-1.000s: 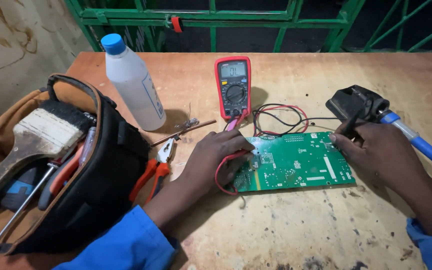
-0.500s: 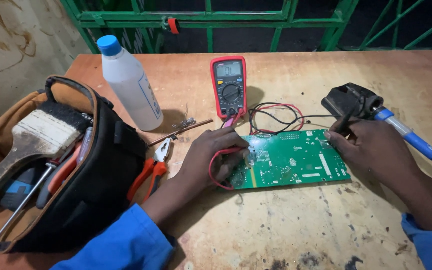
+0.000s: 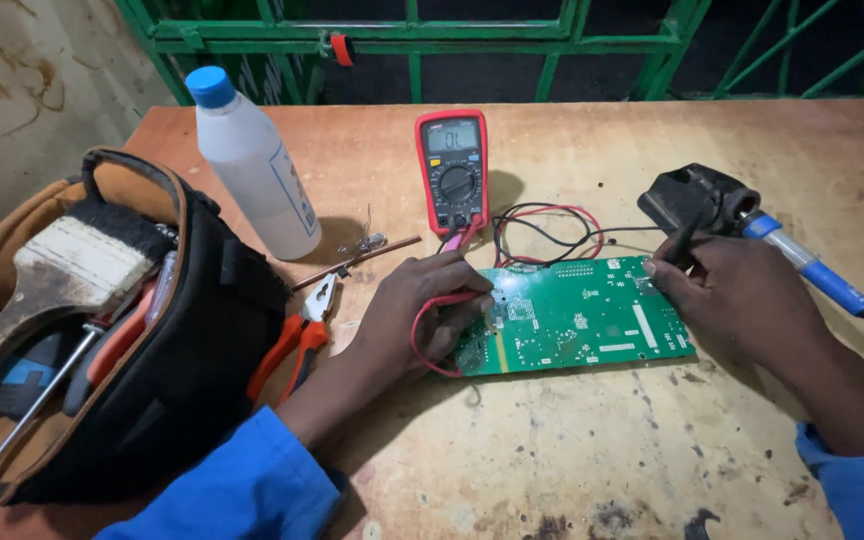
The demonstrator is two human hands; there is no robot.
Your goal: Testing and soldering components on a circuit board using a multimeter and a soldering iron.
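A single head-worn camera looks steeply down and forward onto the counter (image 3: 572, 470) from close range, above its near edge. The green circuit board (image 3: 582, 315) lies near frame centre, with the tool bag (image 3: 182, 340) at near left and the green metal grille (image 3: 412, 40) along the far edge. Both forearms enter from the near corners; no second view is available for overlap.

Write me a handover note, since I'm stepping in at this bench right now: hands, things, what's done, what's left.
Left hand: holds the red probe on the left end of the green circuit board.
Right hand: holds the black probe at the board's upper right corner.
Multimeter stands behind the board, leads plugged in, display lit.
Soldering iron lies to the right; pliers to the left.
Done: both probes placed. Left: likely further points; no soldering visible.
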